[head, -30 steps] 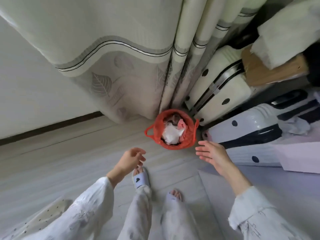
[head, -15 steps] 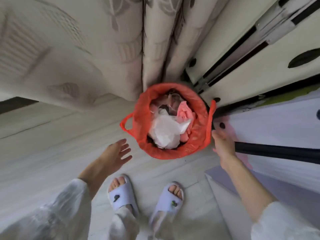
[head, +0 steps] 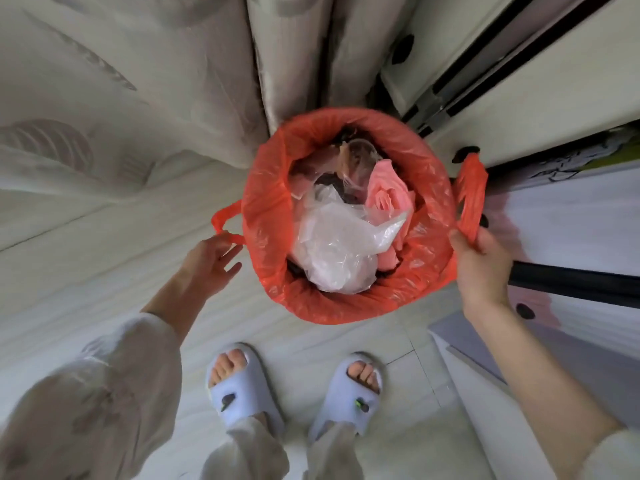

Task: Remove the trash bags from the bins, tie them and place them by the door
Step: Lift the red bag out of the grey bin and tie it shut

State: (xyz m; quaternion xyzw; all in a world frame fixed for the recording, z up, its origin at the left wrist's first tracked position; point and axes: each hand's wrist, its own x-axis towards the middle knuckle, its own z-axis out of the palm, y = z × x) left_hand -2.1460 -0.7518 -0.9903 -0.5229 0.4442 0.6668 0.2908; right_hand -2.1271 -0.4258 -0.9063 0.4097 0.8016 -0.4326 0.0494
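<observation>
Bag-removal step starting: right hand [head: 479,268] pinches the right handle loop [head: 470,199] of the red trash bag [head: 266,216] lining the floor bin by the curtain [head: 138,98], left hand [head: 207,263] fingers spread, touching the left loop [head: 225,223]; next, grip and lift.

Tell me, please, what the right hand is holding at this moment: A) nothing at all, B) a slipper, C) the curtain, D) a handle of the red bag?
D: the right hand is closed on the right handle of the red bag, while the left hand is open, just reaching the other handle.
</observation>
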